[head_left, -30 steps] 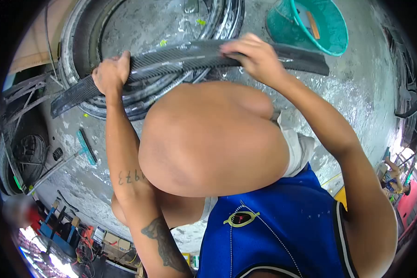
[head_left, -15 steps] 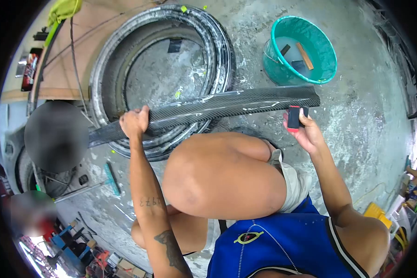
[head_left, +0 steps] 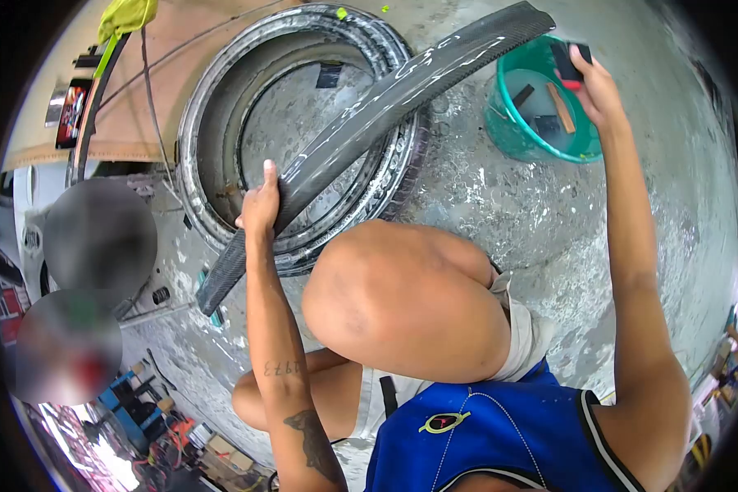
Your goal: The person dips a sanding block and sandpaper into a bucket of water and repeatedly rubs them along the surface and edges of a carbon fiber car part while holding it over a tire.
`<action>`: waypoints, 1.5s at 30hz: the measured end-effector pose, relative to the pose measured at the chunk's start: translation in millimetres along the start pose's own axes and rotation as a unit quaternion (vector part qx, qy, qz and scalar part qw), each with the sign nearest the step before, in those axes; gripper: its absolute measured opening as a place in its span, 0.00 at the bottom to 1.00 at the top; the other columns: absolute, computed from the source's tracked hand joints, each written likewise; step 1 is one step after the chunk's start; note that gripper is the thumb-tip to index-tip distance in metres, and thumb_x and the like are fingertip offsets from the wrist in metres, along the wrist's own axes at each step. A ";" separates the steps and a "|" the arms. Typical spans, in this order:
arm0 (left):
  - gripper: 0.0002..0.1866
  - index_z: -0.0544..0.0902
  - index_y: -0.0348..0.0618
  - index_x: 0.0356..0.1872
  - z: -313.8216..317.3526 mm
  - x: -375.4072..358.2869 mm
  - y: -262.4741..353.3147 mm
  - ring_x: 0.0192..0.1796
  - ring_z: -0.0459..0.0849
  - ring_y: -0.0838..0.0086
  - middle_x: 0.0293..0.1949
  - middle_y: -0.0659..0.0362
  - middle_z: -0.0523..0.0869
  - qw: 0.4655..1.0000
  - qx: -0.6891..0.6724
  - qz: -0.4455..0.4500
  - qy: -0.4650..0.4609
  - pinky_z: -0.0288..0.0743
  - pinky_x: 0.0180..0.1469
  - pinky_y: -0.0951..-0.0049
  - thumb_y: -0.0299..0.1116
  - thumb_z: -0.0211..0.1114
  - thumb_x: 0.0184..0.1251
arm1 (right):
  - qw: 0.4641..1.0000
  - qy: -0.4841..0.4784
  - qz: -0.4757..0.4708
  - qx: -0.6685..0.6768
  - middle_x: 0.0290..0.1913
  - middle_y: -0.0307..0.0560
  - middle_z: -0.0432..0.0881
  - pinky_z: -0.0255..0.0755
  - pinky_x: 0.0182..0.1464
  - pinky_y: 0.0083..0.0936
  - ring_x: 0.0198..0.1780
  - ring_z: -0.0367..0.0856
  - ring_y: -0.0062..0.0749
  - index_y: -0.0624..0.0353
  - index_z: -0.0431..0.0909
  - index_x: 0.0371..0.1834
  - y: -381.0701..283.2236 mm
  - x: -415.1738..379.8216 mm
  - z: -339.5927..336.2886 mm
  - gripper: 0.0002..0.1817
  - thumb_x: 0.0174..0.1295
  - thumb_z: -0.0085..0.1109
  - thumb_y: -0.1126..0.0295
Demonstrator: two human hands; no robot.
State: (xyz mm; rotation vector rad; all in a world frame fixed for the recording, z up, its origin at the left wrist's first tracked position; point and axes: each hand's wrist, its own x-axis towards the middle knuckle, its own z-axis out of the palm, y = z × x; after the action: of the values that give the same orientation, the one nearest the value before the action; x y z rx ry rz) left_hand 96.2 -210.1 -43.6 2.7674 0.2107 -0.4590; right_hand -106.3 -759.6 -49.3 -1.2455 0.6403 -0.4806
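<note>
My left hand (head_left: 260,203) is closed round the lower part of a long, curved carbon-fibre strip (head_left: 377,107), thumb pointing up. The strip's glossy surface carries white wet-looking streaks. It slants up to the right across the tyres, its far end near the bucket rim. In my right hand (head_left: 600,92) is a black and red sanding block (head_left: 572,64), held over the right side of a green bucket (head_left: 504,135). Cloudy water fills the bucket's bottom, with a wooden stick (head_left: 561,107) and dark pieces in it.
Stacked tyres (head_left: 195,156) lie on the wet, stained floor (head_left: 484,197) ahead of me. A brown board (head_left: 168,90) stands at upper left, near a yellow-green cloth (head_left: 127,18). Blue tools (head_left: 131,402) and clutter sit at lower left.
The strip has swung from nearly level to a steep slant, its right end rising and its left end dropping. My right hand has moved up and right with the block, over the bucket.
</note>
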 end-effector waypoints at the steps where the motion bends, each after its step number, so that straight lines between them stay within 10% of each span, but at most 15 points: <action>1: 0.54 0.84 0.33 0.60 3.7 -1.7 4.3 0.75 0.70 0.43 0.63 0.35 0.81 0.999 -0.016 -0.008 -0.028 0.34 0.77 0.33 0.80 0.39 0.67 | 0.993 0.027 -0.033 -0.107 0.41 0.45 0.85 0.78 0.46 0.27 0.45 0.83 0.28 0.62 0.82 0.51 16.0 10.7 -16.1 0.18 0.74 0.62 0.57; 7: 0.46 0.90 0.43 0.52 23.6 -2.7 -1.5 0.70 0.75 0.45 0.56 0.38 0.86 0.999 0.032 0.004 0.016 0.47 0.75 0.38 0.76 0.42 0.70 | 0.754 -0.182 0.194 -0.600 0.29 0.50 0.84 0.78 0.28 0.35 0.24 0.83 0.32 0.62 0.84 0.49 101.6 42.5 -66.3 0.18 0.68 0.66 0.57; 10: 0.40 0.92 0.43 0.45 30.9 -3.4 -10.6 0.65 0.79 0.48 0.50 0.42 0.88 0.997 0.033 0.056 0.048 0.53 0.73 0.45 0.72 0.48 0.72 | 0.496 -0.322 0.125 -0.797 0.37 0.61 0.88 0.82 0.42 0.42 0.38 0.90 0.50 0.63 0.83 0.54 147.6 47.0 -59.5 0.17 0.62 0.62 0.71; 11: 0.37 0.91 0.43 0.42 34.2 -3.4 -13.6 0.63 0.79 0.49 0.48 0.44 0.89 0.993 0.020 0.090 0.068 0.56 0.72 0.49 0.69 0.51 0.72 | 0.489 -0.325 0.126 -0.800 0.37 0.61 0.88 0.82 0.42 0.42 0.38 0.90 0.50 0.63 0.83 0.54 155.3 44.0 -61.5 0.17 0.62 0.62 0.71; 16: 0.30 0.83 0.47 0.59 38.7 -13.7 -36.1 0.70 0.73 0.52 0.61 0.51 0.83 0.951 -0.036 0.241 0.189 0.51 0.75 0.46 0.61 0.60 0.72 | 0.501 -0.359 -0.112 -0.779 0.48 0.58 0.89 0.79 0.55 0.37 0.51 0.88 0.51 0.60 0.86 0.45 131.8 36.0 -47.6 0.10 0.63 0.60 0.74; 18: 0.30 0.82 0.48 0.60 27.1 -17.2 -51.1 0.72 0.70 0.53 0.63 0.51 0.82 0.952 -0.007 0.220 0.213 0.48 0.76 0.44 0.62 0.59 0.72 | 0.724 -0.149 -0.118 -0.663 0.45 0.52 0.90 0.78 0.56 0.32 0.49 0.88 0.46 0.58 0.87 0.48 88.3 27.4 -35.6 0.10 0.66 0.62 0.72; 20: 0.32 0.81 0.50 0.63 17.5 -14.3 -74.8 0.78 0.63 0.52 0.67 0.53 0.80 0.958 0.027 0.187 0.214 0.39 0.78 0.39 0.64 0.57 0.72 | 0.807 -0.077 -0.175 -0.559 0.46 0.49 0.90 0.77 0.57 0.29 0.49 0.88 0.39 0.60 0.86 0.49 44.6 23.8 -9.7 0.11 0.67 0.63 0.69; 24: 0.36 0.83 0.49 0.63 8.8 -4.7 -82.5 0.79 0.60 0.50 0.69 0.53 0.79 0.974 0.014 0.110 0.196 0.36 0.79 0.37 0.68 0.51 0.73 | 0.770 -0.180 -0.377 -0.482 0.52 0.49 0.89 0.77 0.58 0.29 0.54 0.86 0.35 0.62 0.86 0.49 13.1 22.7 105.1 0.11 0.68 0.63 0.71; 27: 0.42 0.89 0.44 0.55 14.2 -6.8 -67.8 0.80 0.62 0.55 0.68 0.47 0.80 0.994 0.088 0.042 0.042 0.34 0.81 0.37 0.72 0.44 0.72 | 0.758 -0.272 -0.384 -0.451 0.48 0.51 0.88 0.78 0.56 0.32 0.51 0.87 0.43 0.62 0.86 0.50 64.1 13.7 199.8 0.12 0.67 0.64 0.70; 33: 0.42 0.90 0.41 0.52 9.5 1.2 -69.6 0.66 0.81 0.51 0.55 0.38 0.86 0.997 0.069 -0.003 0.032 0.44 0.82 0.55 0.71 0.43 0.71 | 0.711 -0.424 -0.438 -0.350 0.40 0.55 0.84 0.76 0.55 0.42 0.50 0.81 0.52 0.60 0.84 0.37 140.5 -127.2 376.7 0.09 0.54 0.56 0.77; 40: 0.39 0.89 0.35 0.49 2.6 -6.8 -58.6 0.62 0.84 0.51 0.53 0.37 0.87 0.998 0.056 -0.018 0.020 0.54 0.79 0.60 0.64 0.47 0.69 | 0.743 -0.249 -0.388 -0.485 0.41 0.53 0.87 0.79 0.52 0.40 0.47 0.86 0.50 0.59 0.86 0.43 79.1 -2.6 238.5 0.07 0.66 0.59 0.74; 45: 0.39 0.89 0.35 0.49 -2.8 -8.5 -55.7 0.62 0.84 0.51 0.53 0.38 0.87 0.998 0.032 -0.028 0.039 0.55 0.79 0.59 0.65 0.47 0.69 | 0.723 -0.241 -0.437 -0.477 0.42 0.49 0.87 0.75 0.59 0.44 0.53 0.83 0.49 0.54 0.85 0.42 135.6 -93.1 333.1 0.13 0.52 0.61 0.75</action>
State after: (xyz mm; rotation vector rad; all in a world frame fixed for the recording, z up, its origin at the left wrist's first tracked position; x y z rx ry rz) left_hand 78.2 -157.8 -54.6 2.8505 0.2973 -0.3781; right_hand 50.6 -426.9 -101.3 -2.5829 -0.3032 -0.5616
